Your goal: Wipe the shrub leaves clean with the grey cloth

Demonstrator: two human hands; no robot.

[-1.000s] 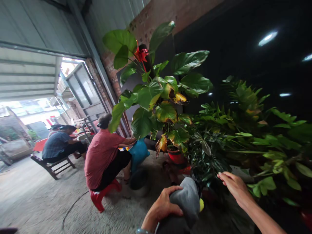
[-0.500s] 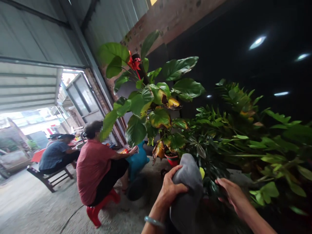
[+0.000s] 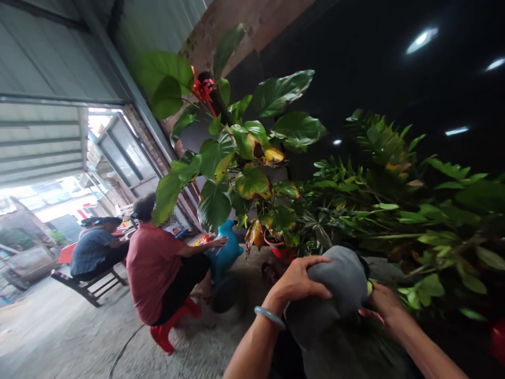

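A grey, soft, rounded cloth thing (image 3: 339, 279), much like a stuffed toy, is in front of me at the lower right. Its exact kind I cannot make out. My left hand (image 3: 302, 281), with a pale bangle (image 3: 270, 317) on its wrist, grips its left side between thumb and fingers. At its right edge, my right hand (image 3: 381, 302) closes on it beside a small yellow-green patch (image 3: 370, 288). The right fingertips are partly hidden behind the cloth.
A person in a red shirt (image 3: 152, 268) sits on a red stool (image 3: 168, 331), holding a blue stuffed thing (image 3: 226, 252). Behind are a dark bucket (image 3: 225, 297), a red pot (image 3: 282, 252) and leafy plants (image 3: 252, 184). Another person (image 3: 92, 247) sits farther left.
My right hand has come left onto the grey cloth thing, from apart before. The grey thing now leans right, and my left hand has moved right with it.
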